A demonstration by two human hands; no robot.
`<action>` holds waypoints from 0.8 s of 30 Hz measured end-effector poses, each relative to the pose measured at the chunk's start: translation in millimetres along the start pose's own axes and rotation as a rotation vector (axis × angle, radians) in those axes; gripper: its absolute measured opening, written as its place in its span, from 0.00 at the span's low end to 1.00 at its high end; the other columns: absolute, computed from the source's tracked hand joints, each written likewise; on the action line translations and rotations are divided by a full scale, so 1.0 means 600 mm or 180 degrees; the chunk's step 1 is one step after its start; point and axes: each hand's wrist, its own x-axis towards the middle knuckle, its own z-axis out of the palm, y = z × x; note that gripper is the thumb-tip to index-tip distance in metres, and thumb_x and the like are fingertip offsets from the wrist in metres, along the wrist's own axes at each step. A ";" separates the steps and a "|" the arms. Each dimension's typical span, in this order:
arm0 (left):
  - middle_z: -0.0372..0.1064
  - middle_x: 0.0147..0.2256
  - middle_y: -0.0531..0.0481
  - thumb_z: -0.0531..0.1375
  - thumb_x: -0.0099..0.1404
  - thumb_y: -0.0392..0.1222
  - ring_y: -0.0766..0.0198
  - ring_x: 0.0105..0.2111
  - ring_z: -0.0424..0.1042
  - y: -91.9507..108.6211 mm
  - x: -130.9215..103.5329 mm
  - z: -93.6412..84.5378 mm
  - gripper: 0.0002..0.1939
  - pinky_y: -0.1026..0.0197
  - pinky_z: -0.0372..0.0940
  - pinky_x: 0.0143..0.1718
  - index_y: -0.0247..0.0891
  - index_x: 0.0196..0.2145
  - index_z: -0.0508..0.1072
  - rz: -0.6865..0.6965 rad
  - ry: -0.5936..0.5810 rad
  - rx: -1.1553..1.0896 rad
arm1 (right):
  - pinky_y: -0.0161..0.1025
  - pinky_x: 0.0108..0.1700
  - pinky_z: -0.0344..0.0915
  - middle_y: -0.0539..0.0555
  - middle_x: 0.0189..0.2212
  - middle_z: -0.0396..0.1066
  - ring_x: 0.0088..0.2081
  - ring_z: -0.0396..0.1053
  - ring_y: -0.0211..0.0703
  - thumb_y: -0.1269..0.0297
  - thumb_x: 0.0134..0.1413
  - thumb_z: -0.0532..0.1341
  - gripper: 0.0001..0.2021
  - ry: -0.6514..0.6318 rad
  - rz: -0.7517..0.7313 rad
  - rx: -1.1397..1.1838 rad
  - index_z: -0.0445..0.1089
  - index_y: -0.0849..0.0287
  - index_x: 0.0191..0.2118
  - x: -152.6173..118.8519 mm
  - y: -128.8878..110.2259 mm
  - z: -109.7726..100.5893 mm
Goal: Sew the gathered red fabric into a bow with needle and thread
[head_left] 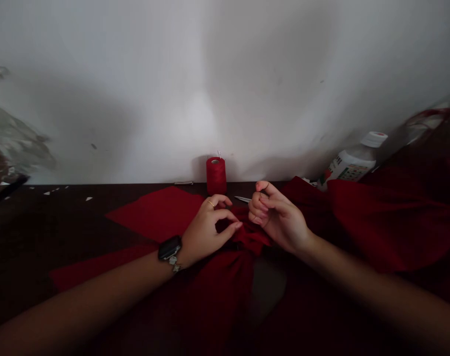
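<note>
My left hand (pixel 210 225), wearing a ring, a watch and a bracelet, pinches gathered red fabric (pixel 252 240) between thumb and forefinger. Slightly above and to the right of the gathers is my right hand (pixel 282 217), its fingers curled and thumb pressed in; anything held there is too small or dark to make out. The fabric hangs down towards me below the hands. Behind them a spool of red thread (pixel 216 177) stands upright with pins or needles at its top. A pointed metal blade (pixel 241 199) shows beside my right fingers, the rest of it hidden.
Flat red cloth pieces (pixel 161 212) lie on the dark table (pixel 20 227) at left, near small white scraps. More red fabric (pixel 395 222) is heaped at right, before a white-capped bottle (pixel 352 165). A pale wall (pixel 154 99) closes off the back; clear plastic (pixel 13 138) is at far left.
</note>
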 end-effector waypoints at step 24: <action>0.76 0.39 0.46 0.59 0.61 0.40 0.79 0.15 0.50 0.019 0.011 0.002 0.14 0.69 0.44 0.17 0.36 0.44 0.76 -0.1609 -0.1079 -0.2394 | 0.39 0.38 0.66 0.44 0.22 0.55 0.25 0.55 0.35 0.68 0.51 0.60 0.07 0.0139 -0.0399 -0.0551 0.60 0.54 0.36 0.008 0.009 -0.008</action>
